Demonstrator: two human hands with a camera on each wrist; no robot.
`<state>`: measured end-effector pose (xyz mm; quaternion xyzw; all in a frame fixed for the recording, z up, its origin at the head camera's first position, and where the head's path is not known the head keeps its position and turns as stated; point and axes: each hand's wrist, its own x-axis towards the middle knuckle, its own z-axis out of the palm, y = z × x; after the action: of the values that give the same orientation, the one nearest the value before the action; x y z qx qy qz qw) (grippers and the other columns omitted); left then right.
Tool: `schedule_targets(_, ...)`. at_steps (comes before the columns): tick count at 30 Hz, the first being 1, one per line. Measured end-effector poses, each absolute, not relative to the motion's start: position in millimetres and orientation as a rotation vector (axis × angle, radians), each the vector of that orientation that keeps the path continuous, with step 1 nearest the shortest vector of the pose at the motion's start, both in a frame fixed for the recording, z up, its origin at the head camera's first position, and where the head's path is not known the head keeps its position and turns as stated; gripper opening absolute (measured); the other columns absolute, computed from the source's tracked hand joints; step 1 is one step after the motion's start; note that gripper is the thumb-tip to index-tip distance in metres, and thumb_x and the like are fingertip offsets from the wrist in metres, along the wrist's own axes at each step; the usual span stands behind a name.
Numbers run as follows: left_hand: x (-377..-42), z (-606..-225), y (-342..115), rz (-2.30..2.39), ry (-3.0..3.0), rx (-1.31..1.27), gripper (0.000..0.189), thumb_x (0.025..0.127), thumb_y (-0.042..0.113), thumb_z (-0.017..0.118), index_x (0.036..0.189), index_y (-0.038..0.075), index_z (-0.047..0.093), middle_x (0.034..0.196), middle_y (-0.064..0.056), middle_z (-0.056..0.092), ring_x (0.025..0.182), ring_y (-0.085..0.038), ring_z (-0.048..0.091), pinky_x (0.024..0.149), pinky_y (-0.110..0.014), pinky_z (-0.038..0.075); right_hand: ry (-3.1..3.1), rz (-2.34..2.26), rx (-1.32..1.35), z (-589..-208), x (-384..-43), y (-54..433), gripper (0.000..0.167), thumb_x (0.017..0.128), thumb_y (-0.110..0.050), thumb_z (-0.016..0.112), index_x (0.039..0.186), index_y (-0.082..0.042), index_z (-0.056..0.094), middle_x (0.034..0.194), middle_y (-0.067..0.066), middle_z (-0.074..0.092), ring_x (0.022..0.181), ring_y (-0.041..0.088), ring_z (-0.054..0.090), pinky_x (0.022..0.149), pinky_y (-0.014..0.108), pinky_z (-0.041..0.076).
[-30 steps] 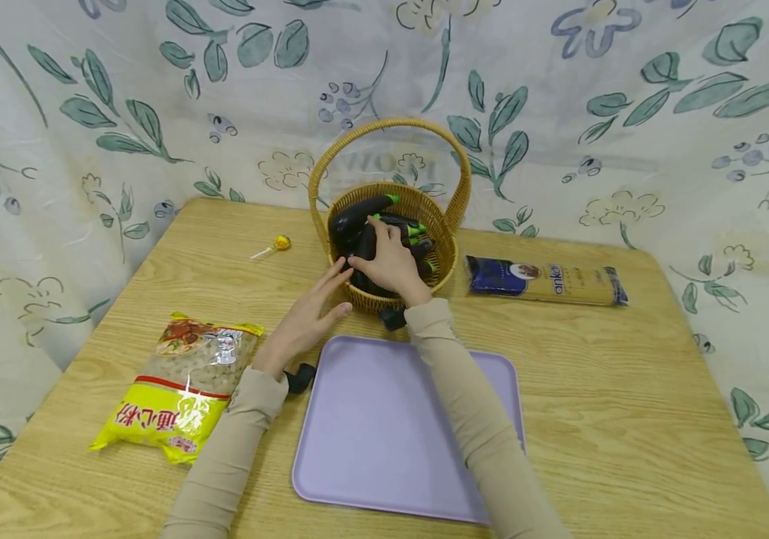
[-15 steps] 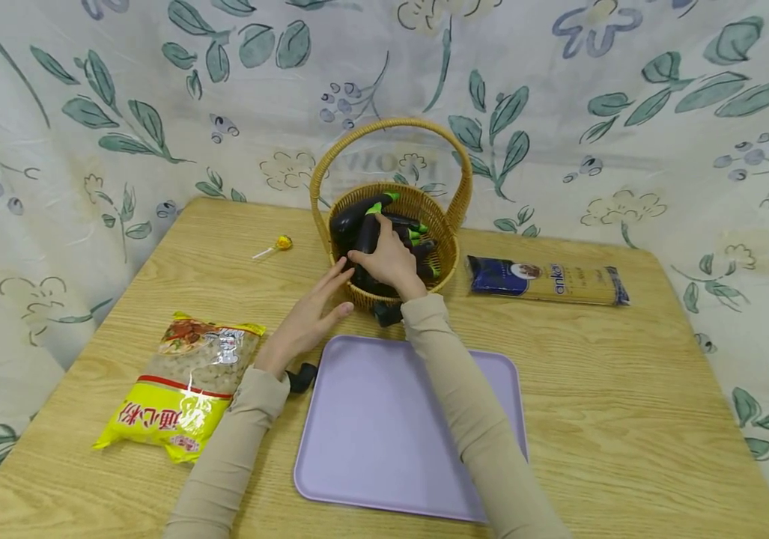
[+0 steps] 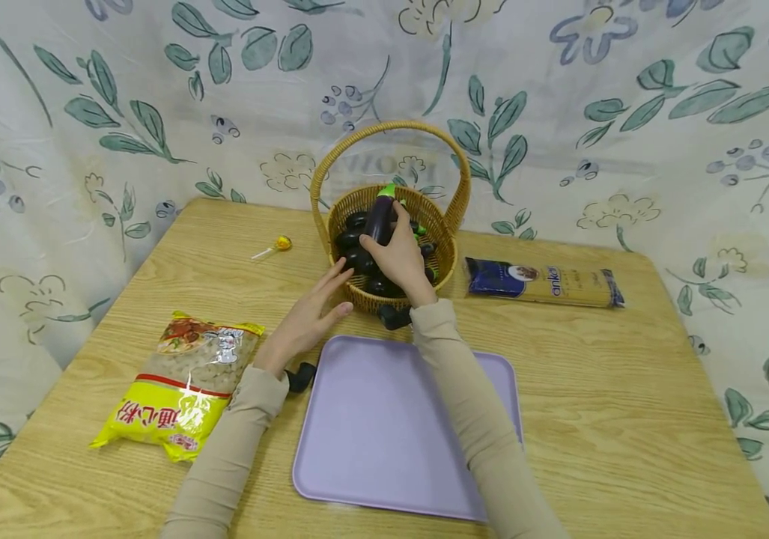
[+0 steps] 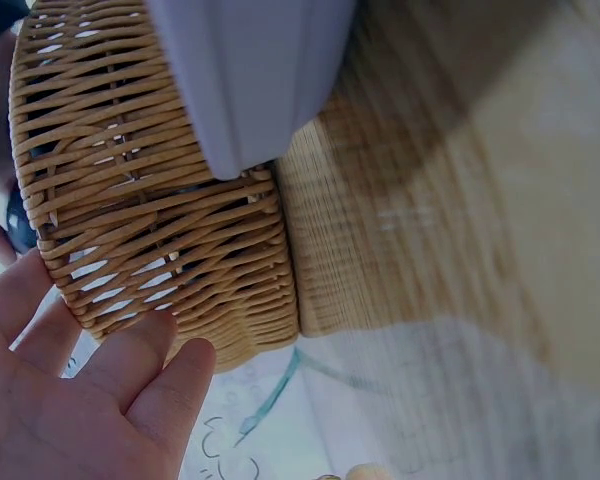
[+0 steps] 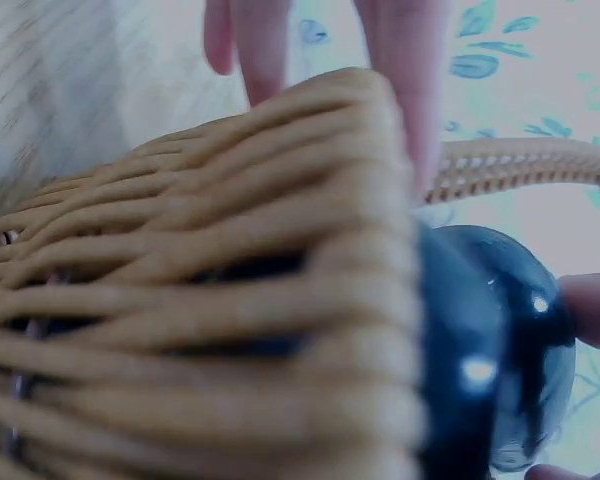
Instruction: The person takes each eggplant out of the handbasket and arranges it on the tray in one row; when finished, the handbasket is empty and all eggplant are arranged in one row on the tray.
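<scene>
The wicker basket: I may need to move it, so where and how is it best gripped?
Probably by the top of its handle, from above: the arch rises over the wicker basket and joins it at both sides, leaving room for fingers above the eggplants. The right hand, gripping an eggplant there, should clear first.

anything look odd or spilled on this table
Nothing looks spilled or damaged. The one mildly odd thing is the lollipop, lying loose left of the basket, out of keeping with eggplants and bagged pasta.
</scene>
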<state>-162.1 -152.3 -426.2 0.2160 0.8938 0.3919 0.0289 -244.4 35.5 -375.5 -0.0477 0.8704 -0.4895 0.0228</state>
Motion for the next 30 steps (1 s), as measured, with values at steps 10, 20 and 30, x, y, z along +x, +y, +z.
schedule_targets(10,-162.5,-426.0,-150.5,1.197,2.761,0.666,0.072,0.097,0.063,0.035,0.156,0.021,0.024,0.166,0.001,0.006,0.149,-0.035,0.02,0.113,-0.063,0.026,2.625,-1.691,-0.152,-367.6,-226.6,53.0,0.086,0.092,-0.036,0.062,0.156,-0.019,0.008,0.14,0.02,0.043,0.114,0.035,0.059,0.09,0.047,0.054)
schedule_targets(20,-162.2,-425.0,-152.6,1.203,2.771,0.659,0.071,0.099,0.06,0.035,0.155,0.017,0.026,0.165,-0.002,0.008,0.148,-0.037,0.022,0.112,-0.065,0.026,2.446,-1.81,-0.171,-368.4,-203.3,57.2,0.084,0.093,-0.033,0.062,0.156,-0.022,0.008,0.144,0.019,0.038,0.101,0.033,0.064,0.066,0.036,0.06)
schedule_targets(30,-161.3,-425.4,-152.3,1.202,2.767,0.653,0.069,0.099,0.06,0.034,0.155,0.021,0.025,0.165,0.002,0.007,0.149,-0.035,0.021,0.113,-0.063,0.027,2.425,-1.826,-0.144,-372.8,-171.9,62.2,0.083,0.093,-0.028,0.063,0.156,-0.022,0.008,0.142,0.018,0.039,0.104,0.034,0.062,0.071,0.049,0.059)
